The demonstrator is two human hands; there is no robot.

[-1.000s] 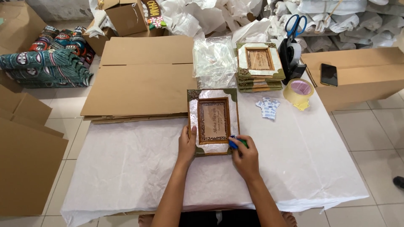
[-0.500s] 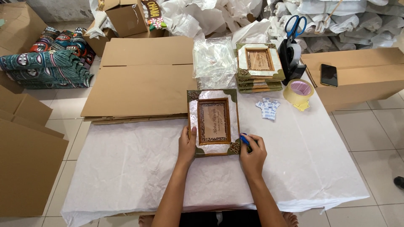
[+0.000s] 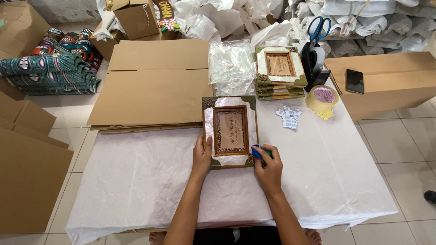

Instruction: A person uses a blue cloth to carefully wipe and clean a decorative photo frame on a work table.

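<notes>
A picture frame (image 3: 230,130) with a shiny white border, green corners and a brown inner panel lies flat on the white paper-covered table (image 3: 136,181). My left hand (image 3: 201,156) rests on the frame's lower left edge, thumb on the border. My right hand (image 3: 268,165) sits at the frame's lower right corner, fingers closed around a small blue object (image 3: 257,152) that touches the corner.
A stack of similar frames (image 3: 279,72) and a pile of clear plastic bags (image 3: 230,66) lie behind. A tape roll (image 3: 321,99), tape dispenser with scissors (image 3: 315,50), small white packets (image 3: 289,117), flattened cardboard (image 3: 150,86) and a box with a phone (image 3: 354,80) surround the frame.
My right hand with the blue object has shifted slightly along the frame's lower right corner. The left hand and frame have stayed in place.
</notes>
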